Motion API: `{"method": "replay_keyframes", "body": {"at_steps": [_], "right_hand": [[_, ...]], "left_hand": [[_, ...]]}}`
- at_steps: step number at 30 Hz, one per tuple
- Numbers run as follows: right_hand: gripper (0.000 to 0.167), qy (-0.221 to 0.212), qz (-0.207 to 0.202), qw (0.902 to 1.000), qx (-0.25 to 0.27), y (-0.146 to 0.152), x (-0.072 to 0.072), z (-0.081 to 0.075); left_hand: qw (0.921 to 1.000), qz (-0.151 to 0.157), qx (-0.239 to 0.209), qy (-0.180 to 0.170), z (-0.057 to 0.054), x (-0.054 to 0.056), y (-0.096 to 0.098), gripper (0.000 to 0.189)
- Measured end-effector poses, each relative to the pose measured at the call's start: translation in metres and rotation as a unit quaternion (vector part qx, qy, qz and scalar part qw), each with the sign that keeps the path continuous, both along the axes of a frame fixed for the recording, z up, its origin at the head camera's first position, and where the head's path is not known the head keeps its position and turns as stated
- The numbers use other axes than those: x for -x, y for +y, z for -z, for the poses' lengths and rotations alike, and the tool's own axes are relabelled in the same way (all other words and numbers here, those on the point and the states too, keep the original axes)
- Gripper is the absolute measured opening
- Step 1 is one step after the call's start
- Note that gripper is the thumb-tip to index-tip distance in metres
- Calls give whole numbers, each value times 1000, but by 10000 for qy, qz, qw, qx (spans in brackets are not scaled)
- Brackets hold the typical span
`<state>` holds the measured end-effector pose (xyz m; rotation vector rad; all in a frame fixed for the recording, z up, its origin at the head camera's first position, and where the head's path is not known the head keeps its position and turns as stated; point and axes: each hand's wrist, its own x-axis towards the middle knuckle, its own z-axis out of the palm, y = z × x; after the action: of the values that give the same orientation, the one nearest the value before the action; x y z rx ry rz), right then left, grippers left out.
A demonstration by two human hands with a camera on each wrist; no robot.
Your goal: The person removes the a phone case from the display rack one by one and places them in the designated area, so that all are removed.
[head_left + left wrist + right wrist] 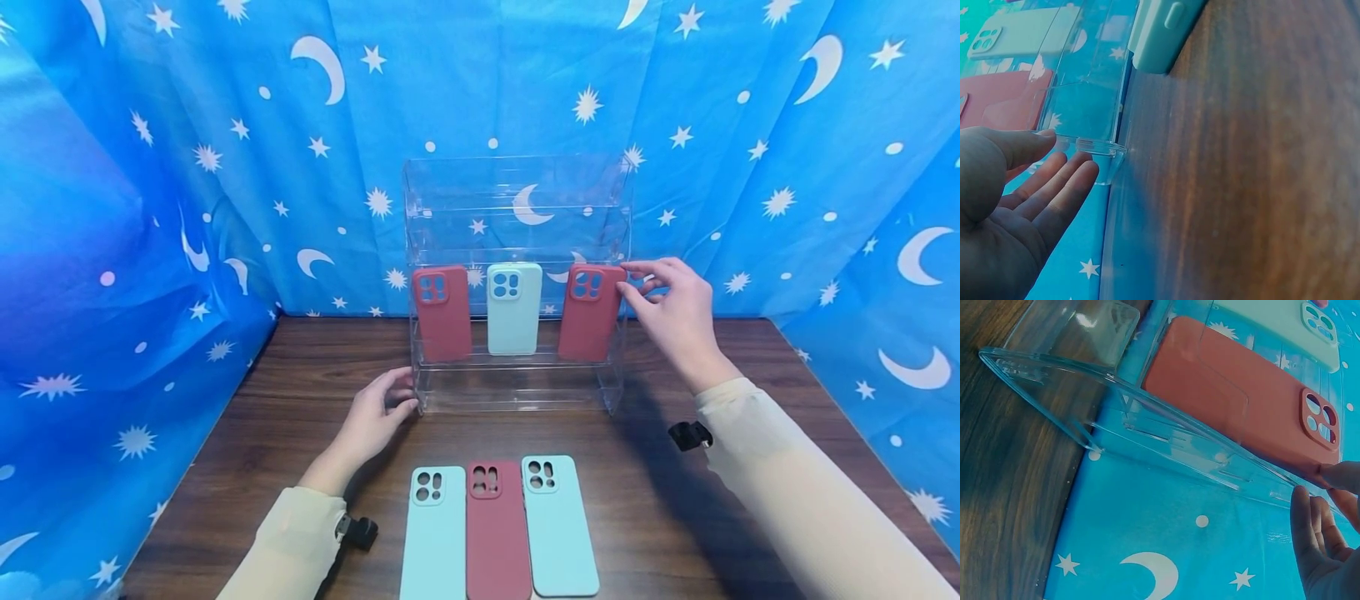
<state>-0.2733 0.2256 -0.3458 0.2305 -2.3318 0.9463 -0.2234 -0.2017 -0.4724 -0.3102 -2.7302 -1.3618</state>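
Three cases stand in a row across the clear rack [517, 402], a left red case [445, 325], a middle mint case [513, 327], and, up against the rack's side wall, the right red case [590, 325], the one getting the attention! The right hand [678, 304] is on it, thumb and forefinger pinching the upper outer corner, remaining fingers bent just outside the wall. Looks like a straightening job, and the trick here is a light touch: nudge from the corner, let the bottom edge sit flat behind the clear lip, and match the gap on the other side of the row. Push too hard and the top could tip, or the whole rack might slide. Over at the lower left corner, the left hand [375, 417] has thumb and fingers loosely spread beside the plastic; whether it truly presses there, I cannot tell, but a steady brace would help. Down front on the tabletop [300, 358], two mint cases [562, 542] flank a flat red case [498, 533], well clear of both hands.
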Motion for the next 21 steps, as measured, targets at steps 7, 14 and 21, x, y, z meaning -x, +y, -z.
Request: {"method": "replay_keyframes", "body": {"at_steps": [7,14,21], "right_hand": [[30,268,-131,9995,47,1,1,4],[31,381,-261,9989,58,3,2,7],[32,362,-301,9989,54,4,1,7]], "left_hand": [[10000,6,39,55,-2,0,0,50],[10000,-25,38,10,1,0,0,51],[10000,-11,1,53,1,1,0,51]]}}
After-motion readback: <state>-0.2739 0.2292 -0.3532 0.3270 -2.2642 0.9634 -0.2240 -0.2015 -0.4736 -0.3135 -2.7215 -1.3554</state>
